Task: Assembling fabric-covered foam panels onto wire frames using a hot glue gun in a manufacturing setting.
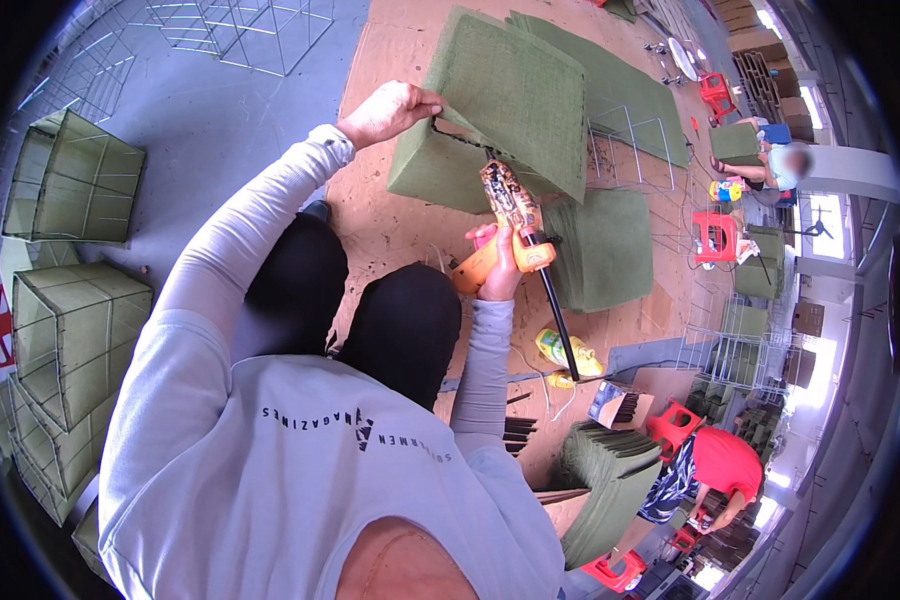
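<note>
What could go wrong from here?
1. Burn: the glue gun's tip is at the open seam that the bare left hand is holding up by the flap; if the tip is hot, a slip could reach the fingers.
2. Bad seam: the black glue on the edge might smear or set before the flap closes.
3. Snag: the long black stick behind the gun could catch on something.

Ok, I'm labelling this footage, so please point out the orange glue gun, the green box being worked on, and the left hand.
Glue gun point(511, 200): head view, on its crusted barrel.
Green box point(511, 90): head view, on its large upper panel.
Left hand point(383, 112): head view, on its back.
</note>
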Available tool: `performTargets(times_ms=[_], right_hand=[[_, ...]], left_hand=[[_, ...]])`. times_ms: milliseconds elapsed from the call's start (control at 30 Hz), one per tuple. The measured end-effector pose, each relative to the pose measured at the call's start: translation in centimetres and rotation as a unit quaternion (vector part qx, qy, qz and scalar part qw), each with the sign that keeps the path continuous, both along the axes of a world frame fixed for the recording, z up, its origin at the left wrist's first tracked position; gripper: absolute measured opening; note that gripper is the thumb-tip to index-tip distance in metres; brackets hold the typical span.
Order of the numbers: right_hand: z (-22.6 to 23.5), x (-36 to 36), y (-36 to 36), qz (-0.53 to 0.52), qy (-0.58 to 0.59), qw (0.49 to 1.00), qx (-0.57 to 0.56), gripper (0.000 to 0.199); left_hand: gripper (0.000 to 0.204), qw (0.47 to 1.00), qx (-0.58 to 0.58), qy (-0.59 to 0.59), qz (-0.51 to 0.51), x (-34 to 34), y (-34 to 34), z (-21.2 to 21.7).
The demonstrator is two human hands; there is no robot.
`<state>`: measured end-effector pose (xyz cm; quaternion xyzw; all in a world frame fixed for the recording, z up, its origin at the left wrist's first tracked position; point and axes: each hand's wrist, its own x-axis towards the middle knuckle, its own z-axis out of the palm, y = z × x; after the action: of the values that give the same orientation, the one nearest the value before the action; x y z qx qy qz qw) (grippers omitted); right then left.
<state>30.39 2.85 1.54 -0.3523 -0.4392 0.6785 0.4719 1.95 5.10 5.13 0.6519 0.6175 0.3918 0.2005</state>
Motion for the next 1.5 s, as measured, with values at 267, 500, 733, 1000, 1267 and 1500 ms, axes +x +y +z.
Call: performTargets(times_ms=[267,500,733,1000,1267,1500], right_hand=[[-0.2,-0.5,-0.3,0.004,0.01,1.0,0.005,0.026],[-1.1,1.1,0.6,-0.007,0.013,1.0,-0.003,0.027],[-1.0,1.3,0.9,-0.03,0.042,0.999,-0.01,0.028],[-1.4,1.9,1.1,-0.053,0.031,0.998,-0.005,0.029],[-1.1,2.3,1.2,-0.058,0.055,0.997,-0.007,0.024],[-1.2,2.5,1.3,-0.066,0.037,0.997,-0.003,0.03]], left_hand=[[0.025,1.0,-0.002,0.004,0.0,-0.1,0.0,-0.1],[0.026,1.0,0.002,-0.004,0.0,-0.1,0.1,-0.2],[0.025,1.0,0.002,0.006,0.014,0.0,0.1,-0.3],[0.025,1.0,0.006,0.005,0.015,-0.1,0.1,-0.4],[0.025,1.0,0.016,-0.005,0.009,-0.2,0.0,-0.6],[0.025,1.0,0.005,-0.002,0.015,-0.1,0.1,-0.4]])
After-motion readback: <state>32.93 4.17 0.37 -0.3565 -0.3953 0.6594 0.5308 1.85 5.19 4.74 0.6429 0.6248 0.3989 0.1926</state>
